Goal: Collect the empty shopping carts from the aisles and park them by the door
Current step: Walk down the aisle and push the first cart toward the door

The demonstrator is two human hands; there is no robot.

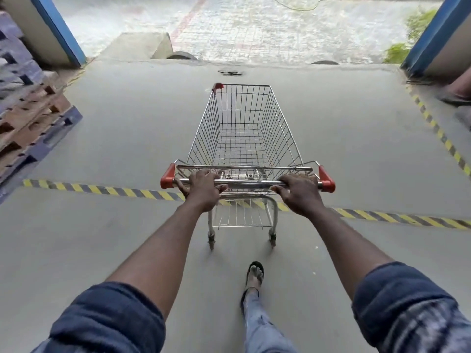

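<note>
An empty wire shopping cart [243, 128] with red corner caps stands straight ahead on the grey concrete floor, pointing at a wide doorway [242, 59]. My left hand [202, 189] grips the left part of its metal handle bar [248, 184]. My right hand [299, 193] grips the right part of the same bar. The basket holds nothing. The cart's rear wheels sit on my side of a yellow-and-black floor stripe [114, 191].
Stacked wooden and blue pallets [30, 118] fill the left side. Blue door frames [58, 29] flank the opening, with wet paving and a concrete ramp [137, 45] outside. Another striped line [438, 131] runs along the right. Someone's sandalled foot [456, 94] is at the right edge.
</note>
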